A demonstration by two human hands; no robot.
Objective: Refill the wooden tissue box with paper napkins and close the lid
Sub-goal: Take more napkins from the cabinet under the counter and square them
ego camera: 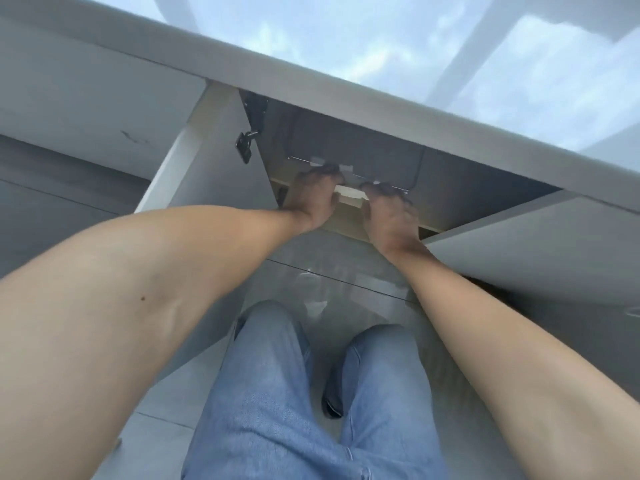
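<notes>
Both my hands reach into an open cabinet under the glossy white countertop (346, 98). A white pack of paper napkins (350, 195) shows between them, on the cabinet's pale shelf. My left hand (313, 195) grips the pack's left end. At the pack's right end my right hand (388, 213) has its fingers curled over it. Behind the hands sits a grey bin-like container (374, 157) with a thin metal rim. The wooden tissue box is not in view.
The left cabinet door (207, 161) stands open, with a black hinge (247, 147) on its inner side. Another white door panel (540, 251) juts out at the right. My legs in blue jeans (294, 393) stand on the grey tile floor (346, 282) below.
</notes>
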